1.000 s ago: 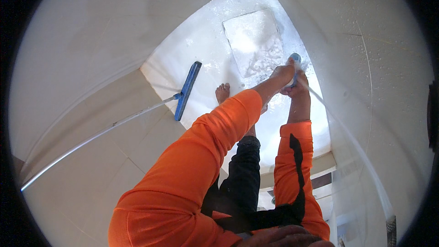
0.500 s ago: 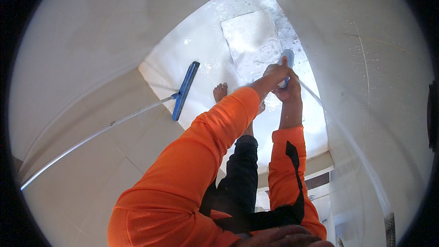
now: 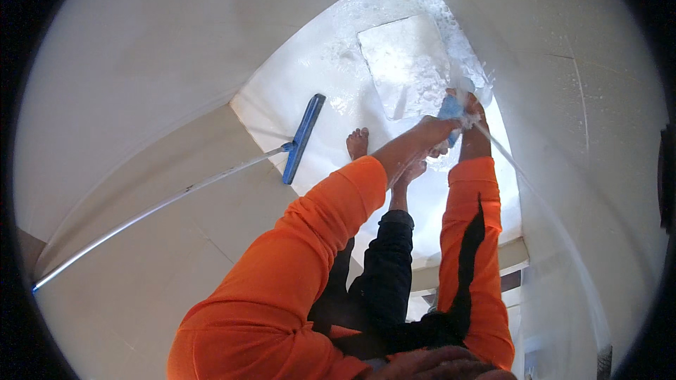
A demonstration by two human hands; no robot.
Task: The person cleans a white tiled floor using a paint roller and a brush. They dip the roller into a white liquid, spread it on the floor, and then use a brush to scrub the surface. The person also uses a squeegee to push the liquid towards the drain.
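Note:
Close together over the wet white floor [image 3: 331, 70], my left hand [image 3: 436, 130] and my right hand [image 3: 477, 108] are both closed around a blue oblong thing [image 3: 451, 108]. Splashing water and my fingers hide part of it, so its exact kind does not show. Water bursts up around my right hand. From the lower right, a pale translucent line [image 3: 549, 214] runs to my hands; whether it is a hose or a water stream I cannot tell. Just beyond the hands lies a wet, pale square slab or cover [image 3: 405, 63].
A blue floor squeegee [image 3: 304, 138] rests on the white floor to the left, its long pale handle [image 3: 169, 195] reaching toward the left rim. My bare foot [image 3: 358, 143] stands on the wet floor. Pale walls [image 3: 577, 98] close in on both sides. A braided end [image 3: 604, 364] shows at lower right.
My hands have turned the blue thing, and water now splashes over it and my fingers. The whole view has shifted slightly; the squeegee lies as before.

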